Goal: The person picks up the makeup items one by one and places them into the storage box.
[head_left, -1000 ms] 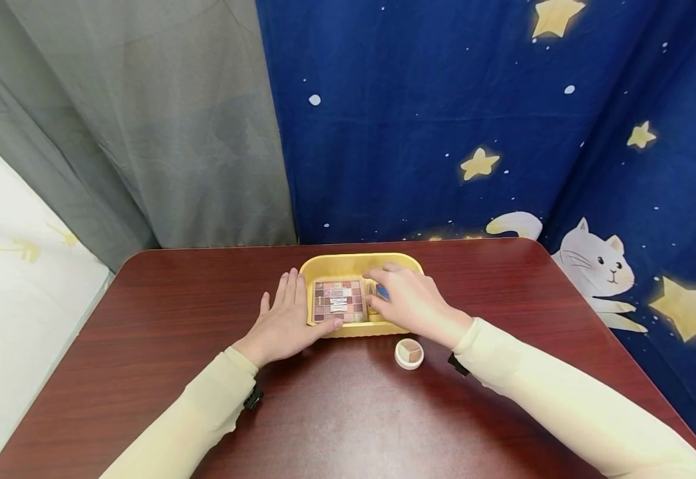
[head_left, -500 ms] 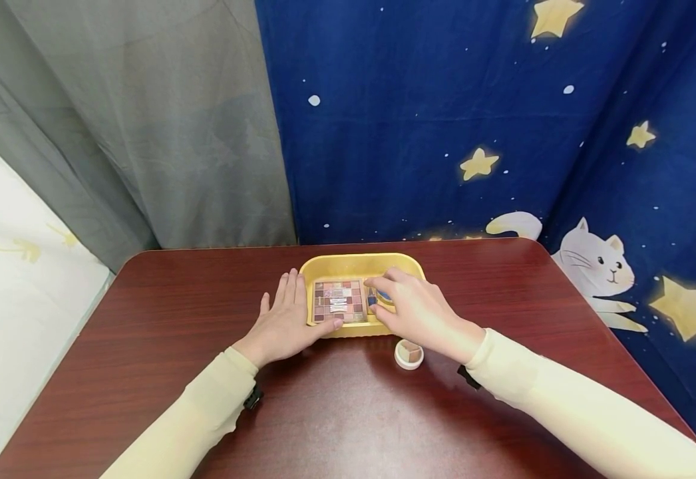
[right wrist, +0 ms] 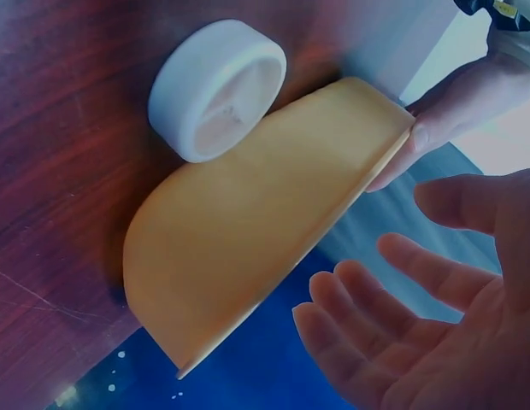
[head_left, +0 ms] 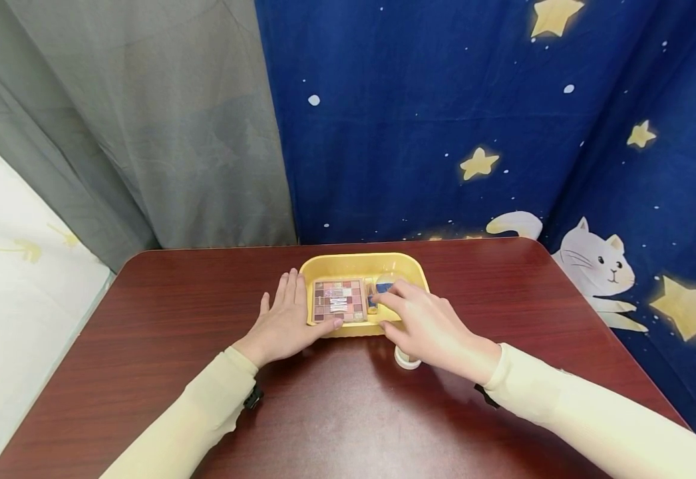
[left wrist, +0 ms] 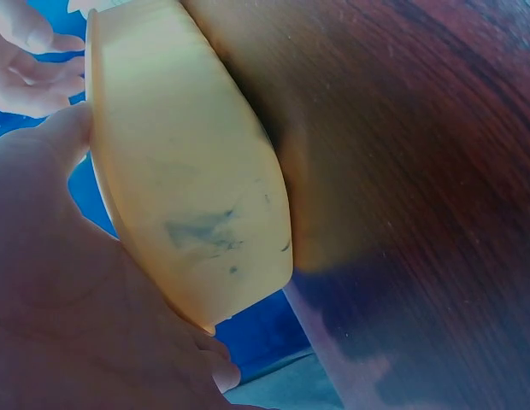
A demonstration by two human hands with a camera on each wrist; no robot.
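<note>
A yellow tray holds an eyeshadow palette with many small pans on its left side. Beside the palette lies a slim item in blue and gold, then a round thing with a blue part, partly covered by my right hand. My left hand rests against the tray's left end, fingers straight, thumb over the front rim. Over the tray's front right hovers my right hand, fingers apart and holding nothing. Just below it on the table stands a small round white pot, half hidden in the head view.
The tray stands on a dark red wooden table near its far edge. Behind hang a grey curtain and a blue curtain with stars. Each wrist wears a black strapped device.
My right hand has drawn back to the right and toward me, uncovering the slim item and covering part of the white pot. The left hand and tray stay put.
</note>
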